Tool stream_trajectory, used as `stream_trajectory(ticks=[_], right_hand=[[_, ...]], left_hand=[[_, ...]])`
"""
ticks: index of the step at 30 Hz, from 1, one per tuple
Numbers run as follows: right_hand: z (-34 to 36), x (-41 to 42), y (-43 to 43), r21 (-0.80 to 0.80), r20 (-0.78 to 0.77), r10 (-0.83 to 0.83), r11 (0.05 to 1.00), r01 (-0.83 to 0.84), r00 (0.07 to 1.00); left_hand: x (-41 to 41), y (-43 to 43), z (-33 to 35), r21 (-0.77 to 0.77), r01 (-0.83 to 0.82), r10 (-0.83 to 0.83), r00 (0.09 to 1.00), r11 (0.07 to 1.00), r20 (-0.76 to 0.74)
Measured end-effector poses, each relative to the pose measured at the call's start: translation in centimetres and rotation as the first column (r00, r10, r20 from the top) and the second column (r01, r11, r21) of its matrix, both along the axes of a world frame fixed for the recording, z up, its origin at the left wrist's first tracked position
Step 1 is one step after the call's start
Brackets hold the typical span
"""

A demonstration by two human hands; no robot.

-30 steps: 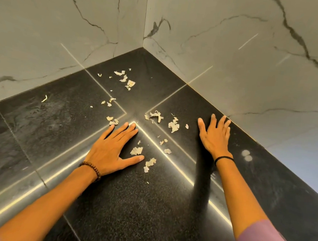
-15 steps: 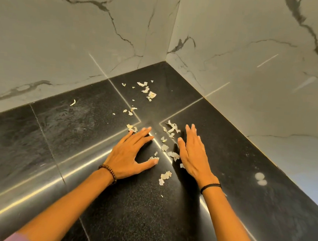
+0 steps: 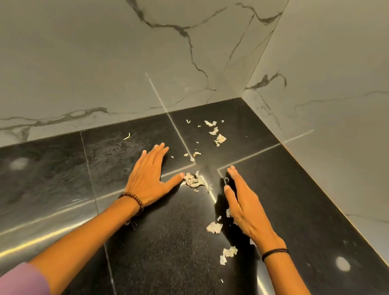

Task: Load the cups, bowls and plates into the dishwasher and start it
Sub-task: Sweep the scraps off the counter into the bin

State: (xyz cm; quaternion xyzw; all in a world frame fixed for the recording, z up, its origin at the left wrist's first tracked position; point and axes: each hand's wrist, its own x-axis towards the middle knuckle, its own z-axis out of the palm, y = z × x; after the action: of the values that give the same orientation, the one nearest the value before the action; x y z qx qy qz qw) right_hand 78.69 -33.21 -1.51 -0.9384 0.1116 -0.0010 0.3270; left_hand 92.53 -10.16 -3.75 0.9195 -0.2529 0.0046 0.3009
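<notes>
Head: hands (image 3: 151, 179) (image 3: 242, 207) outstretched on black surface (image 3: 169, 256)

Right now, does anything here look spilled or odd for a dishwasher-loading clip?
Yes. Pale torn scraps litter the black tiled surface: a clump by the thumb of the left hand, loose bits toward the corner, more beside the right hand. Both hands are open. No dishes or dishwasher are in view.

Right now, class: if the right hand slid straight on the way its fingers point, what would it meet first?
Likely the scattered scraps near the corner, then the marble wall. The right hand points past the heap, which lies to its left. Wide-angle view, so not certain.
</notes>
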Motion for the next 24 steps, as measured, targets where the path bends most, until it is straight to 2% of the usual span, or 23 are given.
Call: stream_trajectory(ticks=[3, 6, 8, 10, 12, 14, 16, 19, 21, 24], right_hand=[[-0.7, 1.8, -0.7, -0.083, 0.045, -0.118, 0.989, 0.122, 0.992], [-0.6, 3.5, -0.7, -0.108, 0.011, -0.013, 0.994, 0.014, 1.0], [-0.3, 5.5, -1.2, -0.139, 0.057, 0.027, 0.99, -0.019, 0.998], [-0.3, 8.1, -2.4, -0.164, 0.08, -0.081, 0.982, 0.094, 0.993], [-0.3, 10.8, -3.9, -0.12, -0.004, -0.219, 0.969, 0.217, 0.976], [-0.5, 13.0, -5.0, -0.143, -0.081, -0.243, 0.963, 0.23, 0.967], [-0.8, 14.8, -5.2, -0.186, -0.094, -0.171, 0.971, 0.151, 0.981], [-0.8, 16.7, -3.7, -0.148, -0.054, 0.053, 0.987, -0.06, 0.997], [-0.8, 17.0, -2.4, -0.121, 0.045, 0.126, 0.985, -0.12, 0.991], [-0.5, 17.8, -1.2, -0.179, 0.327, -0.02, 0.98, 0.082, 0.945]], left_hand=[[0.0, -0.2, -0.4, 0.083, 0.049, -0.056, 0.995, 0.995, 0.078], [-0.1, -0.3, -0.6, 0.084, 0.05, -0.059, 0.992, 0.995, 0.111], [0.1, -0.4, -0.7, 0.076, 0.042, -0.051, 0.992, 0.996, 0.119], [0.2, -0.5, -0.6, 0.074, 0.037, -0.046, 0.991, 0.997, 0.127], [0.2, -0.5, -0.6, 0.069, 0.03, -0.038, 0.992, 0.997, 0.123], [0.2, -0.5, -0.6, 0.066, 0.03, -0.037, 0.992, 0.997, 0.117], [0.2, -0.4, -0.6, 0.062, 0.029, -0.036, 0.993, 0.998, 0.117], [0.3, -0.5, -0.5, 0.065, 0.022, -0.03, 0.992, 0.998, 0.12], [0.3, -0.5, -0.5, 0.065, 0.02, -0.028, 0.992, 0.998, 0.121], [0.3, -0.5, -0.4, 0.052, 0.018, -0.023, 0.994, 0.998, 0.105]])
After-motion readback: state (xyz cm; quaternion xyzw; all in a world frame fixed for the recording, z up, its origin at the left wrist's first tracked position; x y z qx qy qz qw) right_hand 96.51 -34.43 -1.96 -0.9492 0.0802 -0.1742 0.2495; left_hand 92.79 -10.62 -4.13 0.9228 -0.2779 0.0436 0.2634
